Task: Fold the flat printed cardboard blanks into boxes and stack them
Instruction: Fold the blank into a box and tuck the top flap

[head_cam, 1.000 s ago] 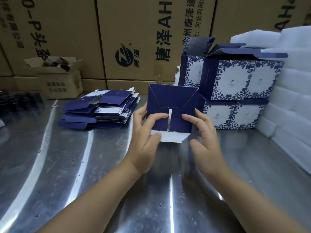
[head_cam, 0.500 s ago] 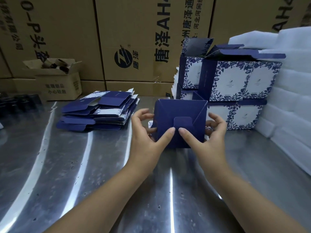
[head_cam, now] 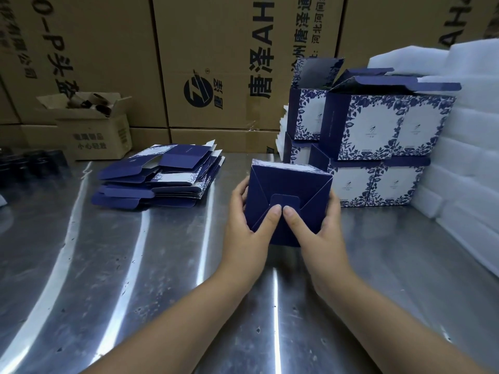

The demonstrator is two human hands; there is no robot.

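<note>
I hold a dark blue box (head_cam: pixel 290 184) just above the steel table, its folded bottom panel facing me. My left hand (head_cam: pixel 249 222) grips its left side and my right hand (head_cam: pixel 320 228) grips its right side. Both thumbs press side by side on the small locking tab in the middle of the bottom. A pile of flat blue and white printed blanks (head_cam: pixel 159 176) lies to the left. Folded boxes with white floral faces (head_cam: pixel 375 147) stand stacked in two layers at the right, top flaps open.
The steel table (head_cam: pixel 108 265) stretches in front of me. Large brown cartons (head_cam: pixel 216 63) form a wall behind. A small open carton (head_cam: pixel 91 125) sits at the back left, dark objects (head_cam: pixel 29 163) beside it. White foam blocks (head_cam: pixel 469 147) are piled at the right.
The bottom flaps, open with a white flap showing a second ago, are now folded shut. Both thumbs have come together on the tab, and the box has shifted right and nearer.
</note>
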